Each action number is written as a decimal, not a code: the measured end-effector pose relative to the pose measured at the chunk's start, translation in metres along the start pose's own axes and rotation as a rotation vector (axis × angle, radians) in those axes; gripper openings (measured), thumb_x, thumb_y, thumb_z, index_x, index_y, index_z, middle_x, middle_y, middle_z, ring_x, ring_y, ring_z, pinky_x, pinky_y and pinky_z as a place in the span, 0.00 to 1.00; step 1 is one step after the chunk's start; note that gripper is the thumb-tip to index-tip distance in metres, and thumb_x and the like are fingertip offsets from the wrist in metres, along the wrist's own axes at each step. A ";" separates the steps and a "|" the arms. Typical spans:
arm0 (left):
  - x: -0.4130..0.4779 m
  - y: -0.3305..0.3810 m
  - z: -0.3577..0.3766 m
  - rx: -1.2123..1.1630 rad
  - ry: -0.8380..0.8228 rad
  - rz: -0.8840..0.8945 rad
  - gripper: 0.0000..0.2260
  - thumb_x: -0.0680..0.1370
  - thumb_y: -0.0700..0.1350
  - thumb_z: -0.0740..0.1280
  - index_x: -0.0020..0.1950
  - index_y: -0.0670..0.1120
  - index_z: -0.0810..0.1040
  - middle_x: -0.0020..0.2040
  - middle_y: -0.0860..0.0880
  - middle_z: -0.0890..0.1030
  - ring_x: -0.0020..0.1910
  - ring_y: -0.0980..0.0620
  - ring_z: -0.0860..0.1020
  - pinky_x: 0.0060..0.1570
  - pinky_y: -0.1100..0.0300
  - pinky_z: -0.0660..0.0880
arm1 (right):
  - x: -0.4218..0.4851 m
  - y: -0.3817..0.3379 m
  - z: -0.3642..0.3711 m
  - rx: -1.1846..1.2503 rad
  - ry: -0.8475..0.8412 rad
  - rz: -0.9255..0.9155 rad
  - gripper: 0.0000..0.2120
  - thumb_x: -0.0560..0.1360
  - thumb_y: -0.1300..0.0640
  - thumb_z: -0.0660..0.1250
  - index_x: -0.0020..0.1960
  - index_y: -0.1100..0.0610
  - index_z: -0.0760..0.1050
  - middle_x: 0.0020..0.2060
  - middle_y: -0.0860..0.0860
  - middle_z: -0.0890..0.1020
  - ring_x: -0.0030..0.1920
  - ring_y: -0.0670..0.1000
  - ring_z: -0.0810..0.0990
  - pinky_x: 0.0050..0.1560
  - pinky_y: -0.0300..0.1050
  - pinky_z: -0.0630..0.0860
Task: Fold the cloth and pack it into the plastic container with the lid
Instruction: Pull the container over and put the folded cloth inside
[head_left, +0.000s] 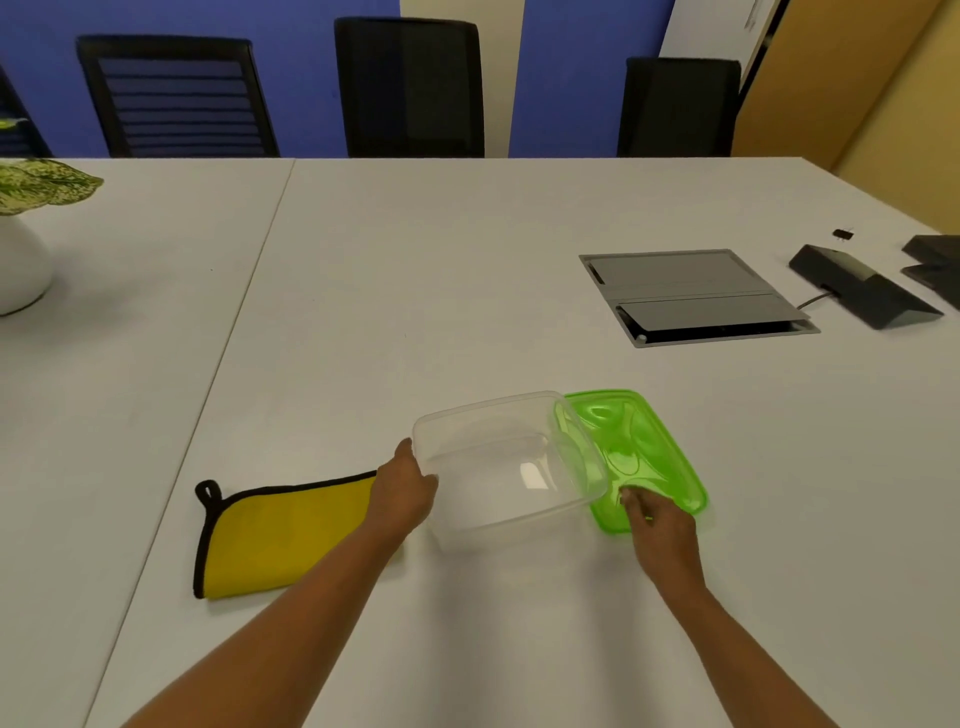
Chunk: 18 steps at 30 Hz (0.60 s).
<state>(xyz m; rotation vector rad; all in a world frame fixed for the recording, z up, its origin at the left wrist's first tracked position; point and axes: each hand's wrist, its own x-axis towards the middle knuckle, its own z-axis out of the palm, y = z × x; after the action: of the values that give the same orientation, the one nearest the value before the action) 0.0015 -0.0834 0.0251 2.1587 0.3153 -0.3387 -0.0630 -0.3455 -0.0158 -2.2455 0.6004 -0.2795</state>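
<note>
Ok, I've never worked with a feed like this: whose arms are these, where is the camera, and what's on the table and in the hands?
There is no machine here. A person wears one wide-angle camera on the head, looking down at their own bare arms. The left hand grips the near left edge of a clear, empty plastic container. The right hand rests its fingertips on a green lid, which lies flat and partly under the container's right side. A yellow cloth with black trim lies on the white table, left of the container, not yet packed. Further back sit a potted plant and a grey cable hatch.
</note>
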 end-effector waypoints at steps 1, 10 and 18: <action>-0.003 -0.001 -0.001 -0.029 -0.020 -0.003 0.22 0.76 0.36 0.61 0.70 0.43 0.64 0.62 0.39 0.75 0.55 0.40 0.77 0.48 0.46 0.80 | 0.001 -0.008 -0.001 0.131 -0.003 0.071 0.12 0.78 0.57 0.61 0.53 0.63 0.80 0.44 0.59 0.83 0.48 0.60 0.81 0.49 0.47 0.72; -0.014 0.001 0.004 -0.104 -0.131 0.008 0.21 0.78 0.36 0.59 0.70 0.47 0.63 0.62 0.39 0.74 0.55 0.38 0.77 0.46 0.40 0.80 | -0.010 -0.027 -0.001 0.241 -0.023 0.194 0.08 0.75 0.57 0.67 0.51 0.60 0.78 0.41 0.55 0.81 0.47 0.61 0.81 0.52 0.52 0.76; -0.014 0.000 0.006 -0.225 -0.175 -0.094 0.25 0.79 0.42 0.61 0.75 0.46 0.57 0.68 0.42 0.71 0.61 0.41 0.75 0.51 0.48 0.79 | -0.019 -0.025 -0.016 0.191 0.001 0.182 0.12 0.75 0.56 0.67 0.55 0.61 0.77 0.48 0.58 0.82 0.48 0.56 0.77 0.50 0.45 0.71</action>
<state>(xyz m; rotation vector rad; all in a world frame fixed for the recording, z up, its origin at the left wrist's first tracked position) -0.0126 -0.0895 0.0264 1.8838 0.3390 -0.5180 -0.0769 -0.3319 0.0131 -1.9933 0.7417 -0.2352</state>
